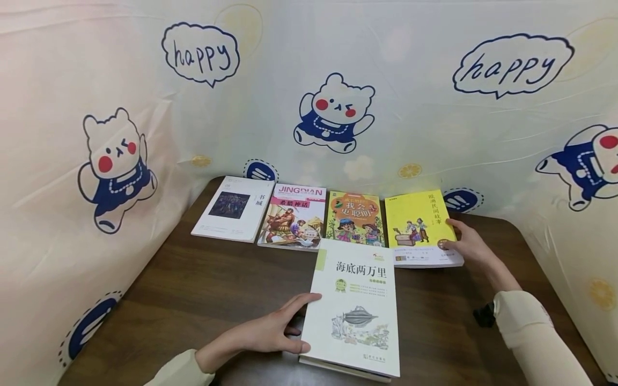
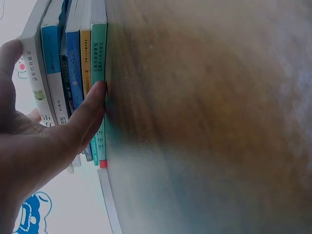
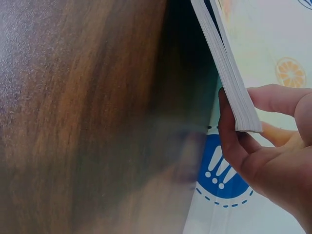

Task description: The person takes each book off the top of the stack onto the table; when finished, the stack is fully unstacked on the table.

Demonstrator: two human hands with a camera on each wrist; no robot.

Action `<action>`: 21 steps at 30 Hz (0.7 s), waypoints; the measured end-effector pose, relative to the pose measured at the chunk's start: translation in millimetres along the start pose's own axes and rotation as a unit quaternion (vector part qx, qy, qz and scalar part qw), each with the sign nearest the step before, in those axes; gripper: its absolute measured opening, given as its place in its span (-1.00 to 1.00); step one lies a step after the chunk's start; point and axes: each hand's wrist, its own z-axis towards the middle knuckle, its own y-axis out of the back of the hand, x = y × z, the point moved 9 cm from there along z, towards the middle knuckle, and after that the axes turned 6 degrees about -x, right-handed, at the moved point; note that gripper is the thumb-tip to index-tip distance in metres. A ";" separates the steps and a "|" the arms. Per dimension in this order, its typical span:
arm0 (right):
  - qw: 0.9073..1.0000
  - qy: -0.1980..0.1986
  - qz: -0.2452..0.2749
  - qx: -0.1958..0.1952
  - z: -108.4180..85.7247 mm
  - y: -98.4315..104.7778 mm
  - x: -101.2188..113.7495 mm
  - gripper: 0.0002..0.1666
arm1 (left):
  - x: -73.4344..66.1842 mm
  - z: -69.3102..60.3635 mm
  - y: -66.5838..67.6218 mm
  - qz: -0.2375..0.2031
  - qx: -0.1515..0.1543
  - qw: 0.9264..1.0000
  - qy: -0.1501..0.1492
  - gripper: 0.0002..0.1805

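Note:
My right hand (image 1: 467,244) pinches the right edge of a yellow book (image 1: 415,214) with a cartoon cover, in the back row. In the right wrist view, fingers (image 3: 229,131) lie on both sides of its white page block (image 3: 229,73), which tilts away from the table. My left hand (image 1: 270,327) grips the left side of a book stack, topped by a white book (image 1: 357,321) with an airship drawing. The left wrist view shows several spines, among them a green book (image 2: 99,53) at the table; the left hand's fingers span the stack.
Left of the yellow book lie an orange children's book (image 1: 354,217), a pink-titled book (image 1: 292,217) and a white book with a dark picture (image 1: 229,209). A patterned curtain (image 1: 270,107) surrounds the dark wooden table (image 1: 193,289). A small black object (image 1: 484,315) shows beside the right cuff.

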 end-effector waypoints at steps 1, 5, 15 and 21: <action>1.000 0.000 0.001 0.000 0.5 -1.0 -0.8 -0.02 | -0.1 -0.2 -0.1 0.001 0.000 1.000 0.000 -0.09; 1.000 0.002 0.007 0.005 3.5 -7.8 -5.8 0.00 | -0.4 -0.6 -0.4 0.002 -0.001 1.000 0.000 -0.09; 1.000 -0.020 0.009 0.008 6.0 -18.1 -19.9 -0.01 | -1.8 -0.8 -1.1 0.003 0.000 1.000 -0.001 -0.09; 1.000 -0.006 -0.024 -0.002 8.9 -20.3 -22.6 -0.03 | -3.9 -1.5 0.0 0.001 0.000 1.000 -0.002 -0.09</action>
